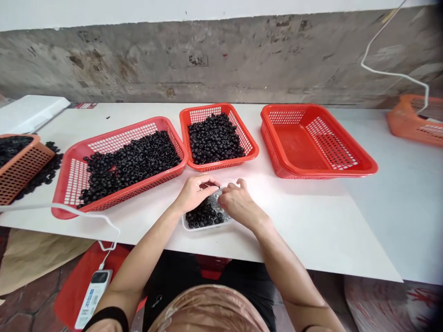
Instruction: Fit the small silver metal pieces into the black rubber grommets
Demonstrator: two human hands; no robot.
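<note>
My left hand (198, 191) is above a shallow white tray (204, 228), its thumb and forefinger closed on a small black part (218, 187) that barely shows at the fingertips. Opposite it, my right hand (236, 201) has its fingers bent together and its tips meet the left hand's. What the right fingers grip is hidden. Loose black ring-shaped parts (202, 215) fill the left portion of the tray, while small clear pieces (215, 199) lie on its right side, partly covered by my right hand.
Behind the tray stand a long red basket (114, 206) and a smaller red basket (221, 164), both holding black parts. Stacked red baskets (320, 171) are at right. An orange basket (31, 168) sits at left beside spilled parts. A white cable (86, 213) runs to a power bank (94, 297).
</note>
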